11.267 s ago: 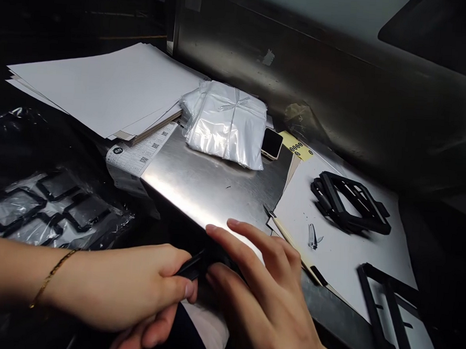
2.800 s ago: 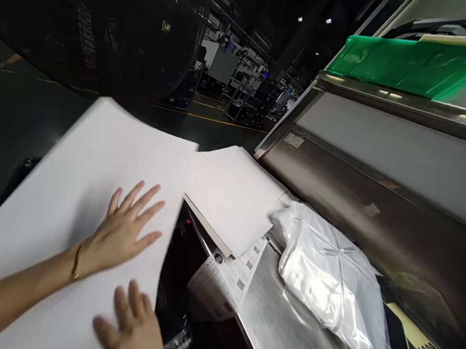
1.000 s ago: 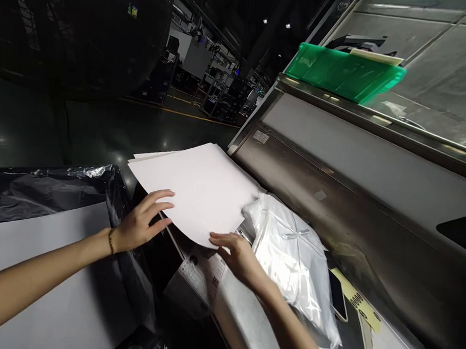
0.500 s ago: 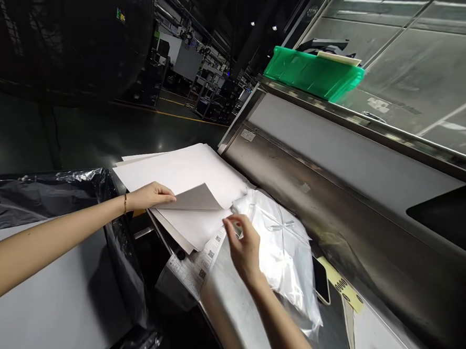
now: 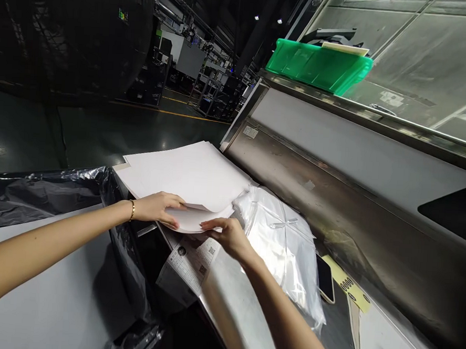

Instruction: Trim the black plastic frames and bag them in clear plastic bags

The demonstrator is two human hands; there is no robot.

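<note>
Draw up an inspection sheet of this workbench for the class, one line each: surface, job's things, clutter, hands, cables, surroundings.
Surface: brushed stainless steel counter.
Job's things: stack of white paper sheets, front edge curled up.
Clutter: clear plastic-wrapped bundle, black phone, white QR-code leaflet, yellow numbered strip.
Hands: left hand and right hand grip the curled edge.
Cables: nothing seen.
Surroundings: green plastic crate, dim factory floor.

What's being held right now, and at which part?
The left hand and right hand grip the stack of white sheets at its near edge, where the top sheets curl up.
</note>
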